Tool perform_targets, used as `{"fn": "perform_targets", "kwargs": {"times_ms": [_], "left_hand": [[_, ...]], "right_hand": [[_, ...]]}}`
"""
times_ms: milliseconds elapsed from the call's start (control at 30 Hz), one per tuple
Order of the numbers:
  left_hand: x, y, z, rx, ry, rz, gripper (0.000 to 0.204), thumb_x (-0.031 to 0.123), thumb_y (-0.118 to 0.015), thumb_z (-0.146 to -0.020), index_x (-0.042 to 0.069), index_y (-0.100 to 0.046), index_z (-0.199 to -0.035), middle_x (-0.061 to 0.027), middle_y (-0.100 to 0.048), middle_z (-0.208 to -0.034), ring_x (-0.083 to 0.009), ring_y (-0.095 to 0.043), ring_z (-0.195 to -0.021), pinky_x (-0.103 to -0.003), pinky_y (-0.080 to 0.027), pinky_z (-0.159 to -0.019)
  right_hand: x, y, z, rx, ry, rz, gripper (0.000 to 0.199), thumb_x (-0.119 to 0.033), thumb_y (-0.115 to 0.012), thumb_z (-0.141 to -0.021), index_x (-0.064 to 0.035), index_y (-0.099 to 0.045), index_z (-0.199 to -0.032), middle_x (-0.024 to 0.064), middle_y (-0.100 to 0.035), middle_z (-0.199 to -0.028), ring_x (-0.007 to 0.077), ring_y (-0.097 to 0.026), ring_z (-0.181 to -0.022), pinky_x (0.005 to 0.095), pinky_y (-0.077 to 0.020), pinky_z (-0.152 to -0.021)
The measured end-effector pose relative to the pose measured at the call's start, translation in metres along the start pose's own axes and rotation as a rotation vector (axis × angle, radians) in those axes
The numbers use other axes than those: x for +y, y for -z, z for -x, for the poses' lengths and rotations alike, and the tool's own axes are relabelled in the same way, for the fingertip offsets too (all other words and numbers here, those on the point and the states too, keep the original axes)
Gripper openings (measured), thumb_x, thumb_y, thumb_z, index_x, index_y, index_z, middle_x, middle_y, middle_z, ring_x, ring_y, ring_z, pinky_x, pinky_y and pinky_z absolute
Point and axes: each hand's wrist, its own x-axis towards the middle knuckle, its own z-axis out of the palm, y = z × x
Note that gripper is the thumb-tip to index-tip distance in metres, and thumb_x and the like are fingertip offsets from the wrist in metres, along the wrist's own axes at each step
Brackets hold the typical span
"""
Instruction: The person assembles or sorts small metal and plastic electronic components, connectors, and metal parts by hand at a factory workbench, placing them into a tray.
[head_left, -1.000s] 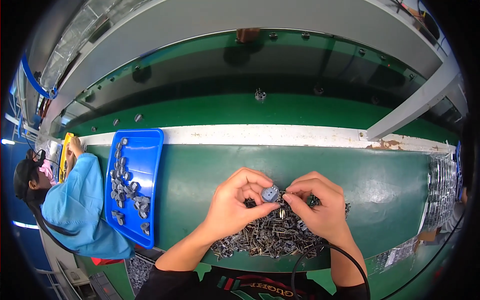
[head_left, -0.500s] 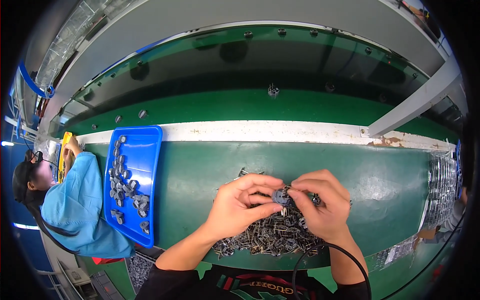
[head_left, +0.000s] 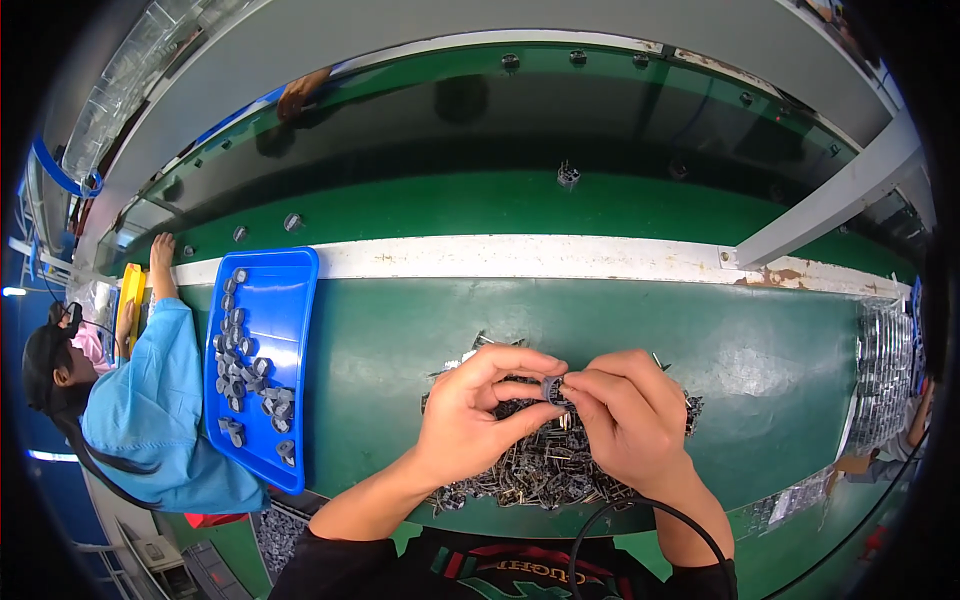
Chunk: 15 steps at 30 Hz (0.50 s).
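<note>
Between my two hands, above the bench, is a small round grey plastic part [head_left: 553, 390]. My left hand [head_left: 480, 402] pinches it between thumb and fingertips on its left side. My right hand [head_left: 632, 415] is closed at its other side, thumb and forefinger pressed together against it; whether a smaller piece sits between those fingertips is hidden. Right below both hands lies a heap of small dark parts with metal pins [head_left: 530, 470], partly covered by the hands.
To the left stands a blue tray [head_left: 311, 330] with many grey round parts. Beyond a white rail [head_left: 450, 256] runs a green conveyor [head_left: 430, 210] carrying scattered parts. A co-worker in a blue smock [head_left: 150, 420] sits at left. Stacked clear trays [head_left: 880, 375] stand at right.
My right fingers have closed further over the grey part, now turned and more covered. Parts on the conveyor have shifted right. The co-worker's hand has reached out toward the conveyor.
</note>
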Motion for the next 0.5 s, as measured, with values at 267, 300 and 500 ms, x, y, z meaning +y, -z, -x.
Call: {"fn": "perform_targets", "kwargs": {"times_ms": [267, 300, 500], "left_hand": [[0.01, -0.003, -0.002, 0.05, 0.046, 0.029, 0.041, -0.012, -0.073, -0.081, -0.002, -0.058, -0.118, -0.0134, -0.064, -0.117, -0.0213, -0.065, -0.112, -0.032, -0.059, -0.093], [0.009, -0.001, -0.003, 0.043, 0.046, 0.028, 0.041, -0.012, -0.073, -0.081, -0.002, -0.058, -0.118, -0.0134, -0.064, -0.117, -0.0213, -0.065, -0.112, -0.032, -0.059, -0.093], [0.002, 0.017, -0.037, 0.172, 0.084, -0.085, 0.028, -0.015, -0.064, -0.08, 0.0, -0.06, -0.103, -0.0113, -0.067, -0.107, -0.0179, -0.067, -0.1, -0.029, -0.058, -0.082]], "right_hand": [[0.006, -0.002, 0.005, 0.02, 0.087, 0.105, 0.024, 0.003, -0.075, -0.073, -0.0018, -0.071, -0.096, 0.0057, -0.062, -0.082, 0.0217, -0.061, -0.065, 0.0306, -0.0491, -0.052], [0.006, -0.003, 0.003, -0.004, 0.069, 0.043, 0.024, 0.003, -0.074, -0.075, -0.0016, -0.071, -0.099, 0.0067, -0.062, -0.081, 0.0228, -0.061, -0.065, 0.0317, -0.0492, -0.053], [0.034, 0.057, -0.014, -0.207, -0.29, 0.159, 0.015, -0.002, -0.065, -0.085, -0.002, -0.072, -0.098, 0.012, -0.063, -0.079, 0.0303, -0.062, -0.071, 0.04, -0.051, -0.066]]}}
